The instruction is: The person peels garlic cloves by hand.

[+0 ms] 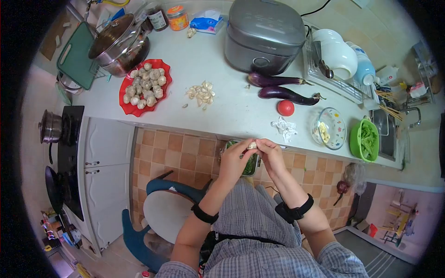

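Note:
My left hand and my right hand meet just in front of the counter's edge, both with fingers pinched around a pale garlic clove. On the counter beyond them lies a heap of loose unpeeled cloves. A small pile of white papery skins is close to my right hand. Farther right, a clear glass bowl holds several peeled cloves. Whole garlic bulbs fill a red scalloped plate at the left.
Two eggplants and a tomato lie before the grey rice cooker. A green basket of leafy greens stands near the sink. A steel pot is at the back left. Below, a chair and round stool stand behind my left arm.

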The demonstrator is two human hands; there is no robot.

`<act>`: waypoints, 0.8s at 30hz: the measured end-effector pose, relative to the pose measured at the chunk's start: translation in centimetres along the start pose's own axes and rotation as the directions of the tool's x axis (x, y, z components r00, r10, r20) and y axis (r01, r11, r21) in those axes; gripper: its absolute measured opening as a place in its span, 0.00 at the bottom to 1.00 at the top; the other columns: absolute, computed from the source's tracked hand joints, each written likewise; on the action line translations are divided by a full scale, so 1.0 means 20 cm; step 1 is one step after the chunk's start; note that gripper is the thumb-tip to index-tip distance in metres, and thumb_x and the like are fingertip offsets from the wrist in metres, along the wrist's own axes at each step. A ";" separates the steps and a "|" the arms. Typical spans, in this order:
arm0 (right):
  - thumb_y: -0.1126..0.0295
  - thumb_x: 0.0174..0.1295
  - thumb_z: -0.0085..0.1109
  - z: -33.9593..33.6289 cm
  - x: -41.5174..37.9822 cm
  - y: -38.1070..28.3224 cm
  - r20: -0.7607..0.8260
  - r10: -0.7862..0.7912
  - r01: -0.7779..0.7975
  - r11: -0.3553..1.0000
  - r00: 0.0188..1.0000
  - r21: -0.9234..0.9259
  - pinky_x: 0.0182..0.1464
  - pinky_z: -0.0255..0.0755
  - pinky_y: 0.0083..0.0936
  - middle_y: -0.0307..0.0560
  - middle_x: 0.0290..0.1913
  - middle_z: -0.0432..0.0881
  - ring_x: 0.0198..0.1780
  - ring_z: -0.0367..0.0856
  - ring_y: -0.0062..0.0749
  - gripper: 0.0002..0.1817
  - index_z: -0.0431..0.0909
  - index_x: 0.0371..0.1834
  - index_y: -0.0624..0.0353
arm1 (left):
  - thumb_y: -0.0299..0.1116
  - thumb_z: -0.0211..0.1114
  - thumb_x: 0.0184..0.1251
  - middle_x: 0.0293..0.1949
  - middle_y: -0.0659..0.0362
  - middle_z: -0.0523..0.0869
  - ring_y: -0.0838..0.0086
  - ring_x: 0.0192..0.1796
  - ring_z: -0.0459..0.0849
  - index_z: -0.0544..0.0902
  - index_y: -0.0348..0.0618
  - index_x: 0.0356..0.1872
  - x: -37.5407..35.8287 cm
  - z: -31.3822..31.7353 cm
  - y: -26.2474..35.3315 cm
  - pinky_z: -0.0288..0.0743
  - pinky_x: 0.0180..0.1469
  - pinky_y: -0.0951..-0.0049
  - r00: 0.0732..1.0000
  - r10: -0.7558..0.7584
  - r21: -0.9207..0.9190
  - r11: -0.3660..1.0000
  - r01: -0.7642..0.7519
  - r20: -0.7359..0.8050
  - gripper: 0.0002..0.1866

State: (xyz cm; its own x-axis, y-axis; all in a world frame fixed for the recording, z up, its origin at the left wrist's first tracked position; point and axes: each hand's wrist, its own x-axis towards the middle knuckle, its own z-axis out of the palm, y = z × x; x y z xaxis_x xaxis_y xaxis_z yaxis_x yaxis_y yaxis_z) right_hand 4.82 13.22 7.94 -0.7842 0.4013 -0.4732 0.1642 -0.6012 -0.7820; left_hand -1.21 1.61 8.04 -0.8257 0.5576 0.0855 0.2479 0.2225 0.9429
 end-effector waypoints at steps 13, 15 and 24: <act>0.68 0.58 0.53 0.01 -0.03 0.03 -0.117 0.125 -0.136 0.987 0.985 -0.090 0.36 0.67 0.13 0.39 0.31 0.78 0.32 0.74 0.18 0.09 0.76 0.33 0.63 | 0.30 0.61 0.52 0.39 0.53 0.80 0.65 0.39 0.80 0.77 0.38 0.42 -0.08 0.00 0.00 0.73 0.40 0.72 0.982 0.191 0.272 0.945 -0.182 -0.008 0.15; 0.68 0.58 0.52 0.00 -0.01 0.04 -0.110 0.069 -0.086 0.984 0.992 -0.156 0.36 0.66 0.13 0.39 0.31 0.78 0.32 0.73 0.17 0.09 0.76 0.33 0.63 | 0.29 0.60 0.54 0.38 0.53 0.80 0.67 0.40 0.80 0.75 0.36 0.44 -0.09 0.02 -0.02 0.74 0.41 0.73 1.000 -0.009 -0.004 1.000 0.009 -0.019 0.15; 0.70 0.59 0.51 0.03 -0.02 -0.01 0.199 -0.176 0.253 0.840 0.964 -0.480 0.38 0.64 0.12 0.37 0.30 0.78 0.34 0.72 0.15 0.08 0.77 0.32 0.64 | 0.24 0.50 0.62 0.39 0.50 0.79 0.66 0.40 0.81 0.71 0.28 0.48 -0.12 -0.04 -0.02 0.77 0.42 0.73 0.915 -0.280 -0.679 0.614 0.402 0.289 0.14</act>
State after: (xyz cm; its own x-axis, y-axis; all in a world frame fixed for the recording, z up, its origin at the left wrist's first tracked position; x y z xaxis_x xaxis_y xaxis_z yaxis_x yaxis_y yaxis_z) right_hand 4.63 12.81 8.57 -0.9042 0.3551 -0.2372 0.2267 -0.0718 -0.9713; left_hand 0.31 -0.45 7.68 -0.6786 0.6794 -0.2789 -0.5243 -0.1822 0.8318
